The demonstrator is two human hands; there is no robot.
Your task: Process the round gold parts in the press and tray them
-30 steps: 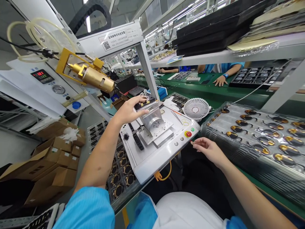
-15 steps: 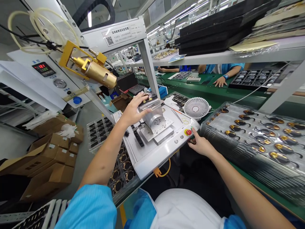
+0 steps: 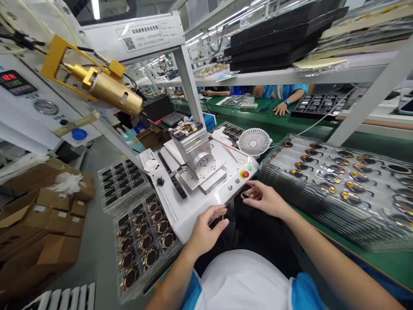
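Note:
My left hand (image 3: pixel 208 230) hovers just off the front edge of the white machine base (image 3: pixel 193 215), thumb and curved fingers apart with nothing between them. To its right, my right hand (image 3: pixel 266 198) is in the air below the red emergency-stop button (image 3: pixel 245 174), its fingers curled round a small dark piece that I cannot make out. A silver metal fixture (image 3: pixel 196 150) stands on the base, with a round gold-rimmed part (image 3: pixel 186 128) lying on its top. The gold cylindrical machine head (image 3: pixel 116 92) hangs up and to the left of the fixture.
Left of the base sits a clear tray of round gold-rimmed parts (image 3: pixel 145 241). On the right is a stack of clear trays (image 3: pixel 322 185) with dark parts and tails. A white fan (image 3: pixel 254 142) stands behind the base. Across the green bench rests a co-worker's hand (image 3: pixel 281 108).
My left hand has left the top of the fixture and come down toward my body. My right hand has drawn back from the green button. The camera view has shifted.

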